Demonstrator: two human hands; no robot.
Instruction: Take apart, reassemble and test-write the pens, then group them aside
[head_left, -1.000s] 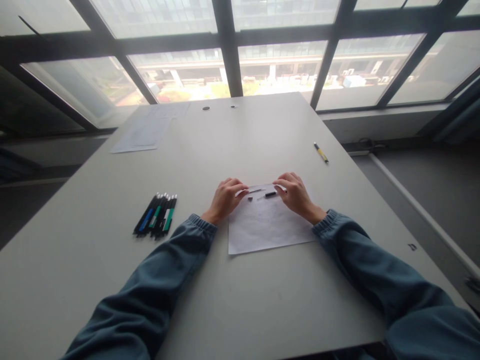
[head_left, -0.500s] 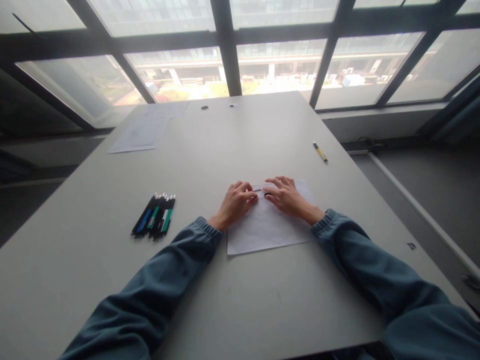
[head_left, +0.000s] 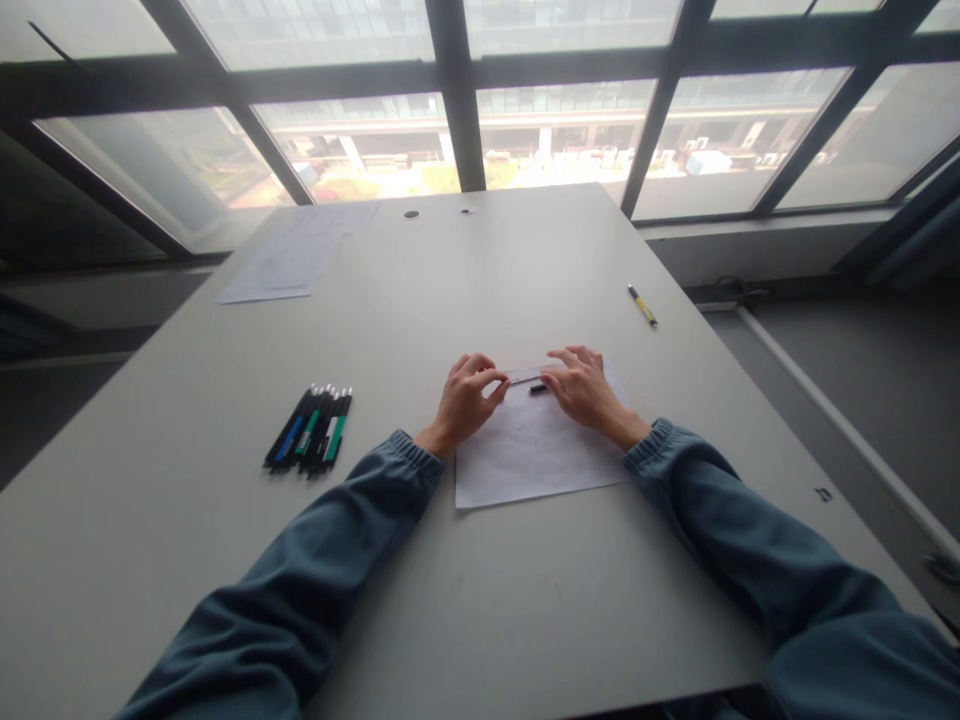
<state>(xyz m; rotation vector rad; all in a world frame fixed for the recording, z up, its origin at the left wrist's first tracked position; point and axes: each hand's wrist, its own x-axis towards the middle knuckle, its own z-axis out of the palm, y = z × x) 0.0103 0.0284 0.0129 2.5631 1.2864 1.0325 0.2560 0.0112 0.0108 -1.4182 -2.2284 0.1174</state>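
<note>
Over a white sheet of paper point(head_left: 536, 455), my left hand point(head_left: 469, 400) pinches one end of a thin pen refill point(head_left: 526, 379) between thumb and forefinger. My right hand point(head_left: 586, 388) is closed at the refill's other end, thumb against it and the upper fingers stretched forward. Just below the refill, a short black pen part point(head_left: 537, 388) lies on the paper, its right end close to or under my right hand. Both hands hide the refill's tips.
Several black pens with green and blue bands point(head_left: 309, 430) lie side by side at the left. A yellow and black pen point(head_left: 643, 306) rests near the right edge of the white table point(head_left: 480, 610). Other paper sheets point(head_left: 277, 262) lie at the far left, before the windows.
My hands have moved slightly apart and up, so more of the refill shows between them. The black pen part is now more visible below my right hand.
</note>
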